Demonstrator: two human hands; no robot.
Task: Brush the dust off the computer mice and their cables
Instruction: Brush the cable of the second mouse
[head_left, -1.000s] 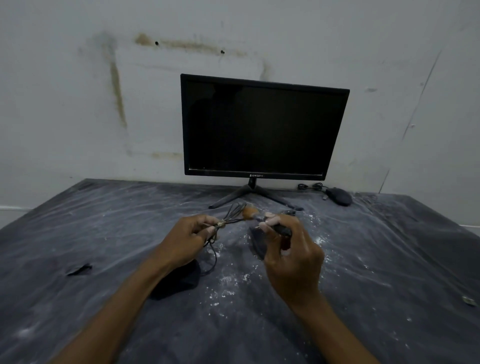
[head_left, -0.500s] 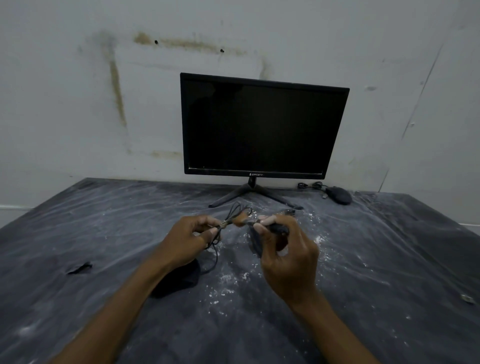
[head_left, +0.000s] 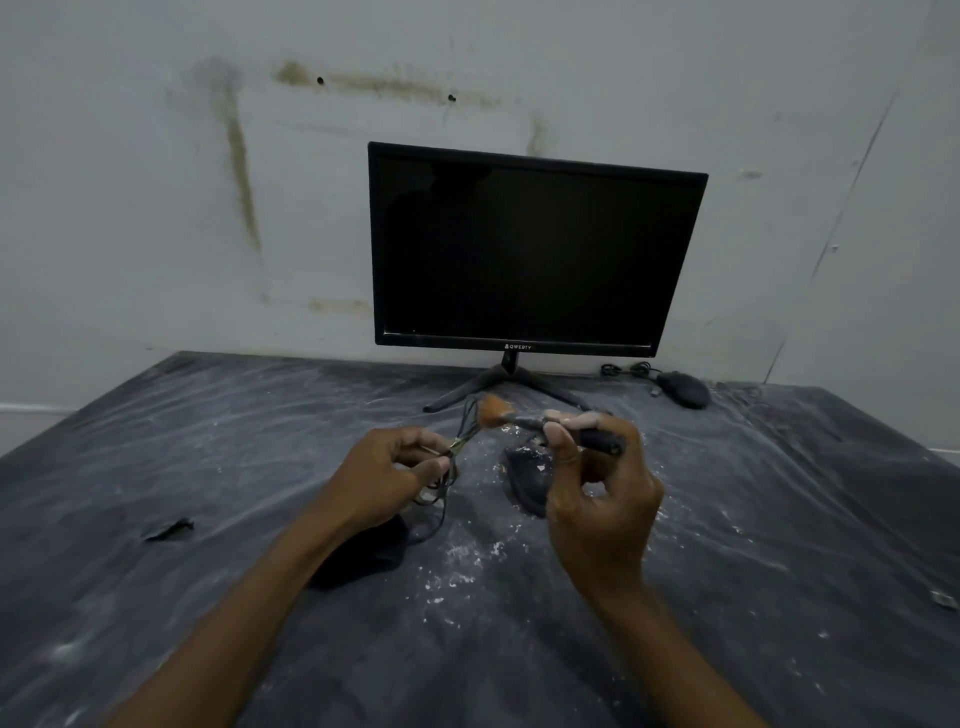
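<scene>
Two hands work above a dusty plastic-covered desk (head_left: 208, 623): the left hand (head_left: 387, 480) pinches a bundled black mouse cable (head_left: 460, 447) taut while the right hand (head_left: 597, 499) grips an orange-bristled brush (head_left: 540, 420) against it.

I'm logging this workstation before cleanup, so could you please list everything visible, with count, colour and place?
monitor: 1, black, back centre against the wall, screen dark
mice: 3, black; one back right, one centre, one under the left forearm
cable bundle: 1, dark, held up at centre
brush: 1, dark handle, orange bristles, at the cable
table cover: 1, dark grey, speckled with white dust
left hand: pinches the cable bundle
right hand: grips the brush
</scene>
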